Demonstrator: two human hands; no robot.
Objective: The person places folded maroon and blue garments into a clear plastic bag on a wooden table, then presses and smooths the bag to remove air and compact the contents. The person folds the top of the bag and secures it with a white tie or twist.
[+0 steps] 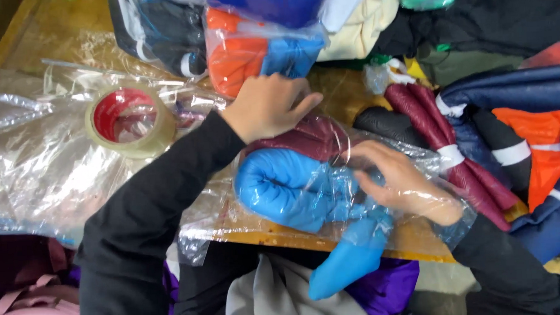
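I see left hand flat on top of clear plastic bag, fingers spread over maroon fabric inside. Right hand sits inside bag mouth, seen through film, pressing rolled blue garment; 1 blue end hangs over wooden table edge. Both sleeves black. Tape roll with red core lies on loose plastic sheets, left of hands. Bagged orange-and-blue garment just beyond left hand. Maroon, navy, orange clothes piled at right.
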